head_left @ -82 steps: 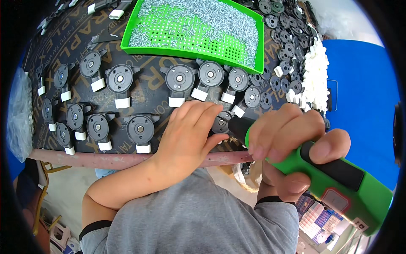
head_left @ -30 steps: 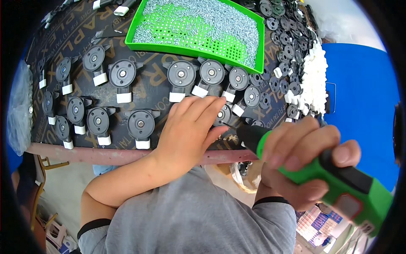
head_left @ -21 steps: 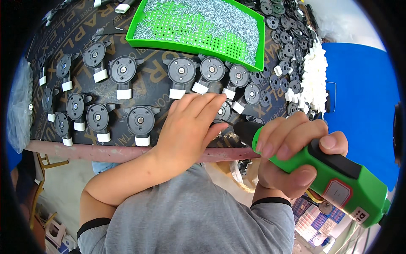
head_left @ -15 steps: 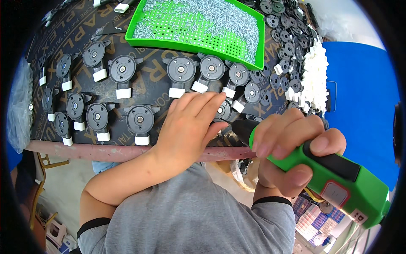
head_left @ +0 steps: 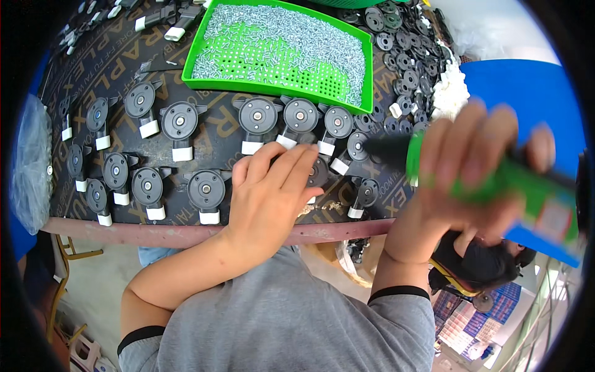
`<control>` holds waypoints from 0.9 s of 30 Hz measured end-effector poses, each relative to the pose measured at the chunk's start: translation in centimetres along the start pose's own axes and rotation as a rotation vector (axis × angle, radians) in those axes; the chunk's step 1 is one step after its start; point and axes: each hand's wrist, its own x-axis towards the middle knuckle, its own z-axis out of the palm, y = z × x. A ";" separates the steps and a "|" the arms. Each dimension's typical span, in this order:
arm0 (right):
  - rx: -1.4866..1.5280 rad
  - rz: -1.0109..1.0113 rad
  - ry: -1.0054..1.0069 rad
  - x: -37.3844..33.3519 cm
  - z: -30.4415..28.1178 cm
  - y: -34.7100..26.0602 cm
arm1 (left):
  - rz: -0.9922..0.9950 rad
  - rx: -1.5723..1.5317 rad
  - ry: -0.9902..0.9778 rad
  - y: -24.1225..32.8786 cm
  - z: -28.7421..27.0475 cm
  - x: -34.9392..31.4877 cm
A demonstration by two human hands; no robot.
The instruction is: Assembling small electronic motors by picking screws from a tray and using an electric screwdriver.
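Observation:
My left hand lies over a black disc-shaped part near the table's front edge. Its thumb and fingers curl round the disc's left side, and the hand hides most of the part. In my right hand, closed round the body, is a green electric screwdriver with a black nose; both are smeared by motion. The nose points left and is raised away from the held part. Just beyond my left fingers stand similar black discs with white end pieces, one of them with a screw in its middle.
A green perforated tray of small silvery screws stands at the far middle. Black discs and white pieces are heaped at the far right. More assembled parts lie in rows at left. Another person is at lower right.
My right hand has lifted the screwdriver up and to the right, away from the part. My left hand stays on the disc. A small disc part at the front right has come into sight.

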 end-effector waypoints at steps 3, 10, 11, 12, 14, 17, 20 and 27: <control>-0.261 -0.111 0.380 1.3 -2.3 4.3 | -0.113 0.058 0.013 -0.3 0.2 -0.4; -0.478 -0.136 0.520 0.3 -5.5 8.2 | -0.063 -0.054 0.061 -0.2 0.3 -0.1; -0.476 -0.132 0.525 0.3 -5.5 8.3 | -0.066 -0.053 0.055 -0.3 0.3 -0.1; -0.459 -0.139 0.510 0.4 -5.4 8.4 | -0.066 -0.062 0.054 -0.3 0.4 -0.1; -0.447 -0.144 0.500 0.5 -5.3 8.5 | -0.063 -0.075 0.047 -0.4 0.5 -0.1; -0.481 -0.138 0.488 0.4 -5.4 8.6 | -0.052 -0.069 0.036 -0.3 0.6 -0.1; -0.491 -0.120 0.514 0.3 -5.5 8.4 | -0.043 -0.080 0.037 -0.3 0.6 -0.1; -0.481 -0.127 0.596 0.9 -2.0 0.3 | 0.021 -0.047 0.066 0.7 0.4 0.3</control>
